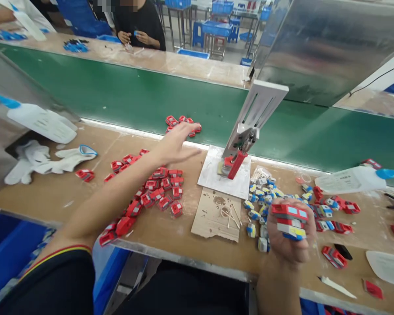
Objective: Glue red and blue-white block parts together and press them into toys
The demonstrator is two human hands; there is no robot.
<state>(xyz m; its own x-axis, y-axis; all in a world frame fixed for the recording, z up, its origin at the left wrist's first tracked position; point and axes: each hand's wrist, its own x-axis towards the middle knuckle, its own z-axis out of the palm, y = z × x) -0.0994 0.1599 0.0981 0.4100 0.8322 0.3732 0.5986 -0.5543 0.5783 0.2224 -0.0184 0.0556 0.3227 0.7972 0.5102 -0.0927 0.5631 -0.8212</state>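
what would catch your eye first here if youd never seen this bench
The heap of red toy pieces spread across the wooden bench, with the left hand stretched open above its far edge. Next, the right hand near the front edge, closed on a red piece stacked over a white and blue one. Between the hands, a small press with a red handle stands beside the green conveyor belt.

press stand (249,127) amid scattered red pieces (160,186)

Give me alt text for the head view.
The right hand grips stacked red and white plastic toy pieces, while the open left hand reaches over a pile of red plastic parts on the wooden workbench.
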